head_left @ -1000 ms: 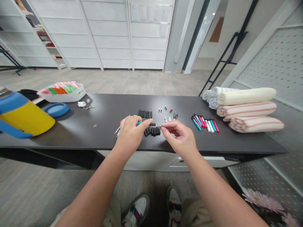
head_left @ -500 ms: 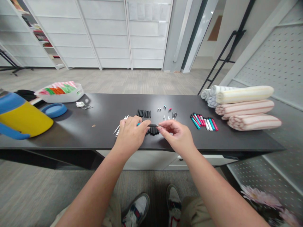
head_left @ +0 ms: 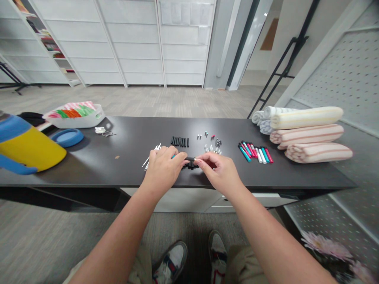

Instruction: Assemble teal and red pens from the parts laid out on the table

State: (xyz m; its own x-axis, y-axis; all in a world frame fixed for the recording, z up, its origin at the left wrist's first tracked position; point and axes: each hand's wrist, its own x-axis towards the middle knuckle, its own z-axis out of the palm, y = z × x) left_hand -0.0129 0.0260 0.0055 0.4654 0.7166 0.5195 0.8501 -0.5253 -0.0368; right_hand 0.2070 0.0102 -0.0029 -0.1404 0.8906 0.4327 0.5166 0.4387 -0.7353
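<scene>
Pen (head_left: 189,159), slim, with a teal barrel and a black grip section. It is held just above the near half of the table (head_left: 130,157), between the person's two hands.

- Position: right of the left hand (head_left: 162,170) and left of the right hand (head_left: 221,172). The two hands are about equally near and close on it from opposite ends.
- Long axis: roughly level and parallel to the table's near edge, running left to right across the view.
- Heading: the teal end goes into the left hand and the black end points toward the right hand. The tip is hidden by the fingertips.
- Left fingers (head_left: 177,157): curled and pressed together around the teal barrel, hiding most of it.
- Right fingers (head_left: 200,162): thumb and forefinger pinch the black end, the other fingers loosely bent behind.
- Directly beneath: a loose heap of black sleeves (head_left: 191,166) on the table. Whether the pen touches them cannot be told.
- Beyond the hands: a row of black tubes (head_left: 179,141) and small metal parts (head_left: 213,146).
- Left of the left hand: white refills (head_left: 151,154).
- Right: coloured pens (head_left: 255,152) lying side by side.
- Far right: rolled towels (head_left: 310,134).
</scene>
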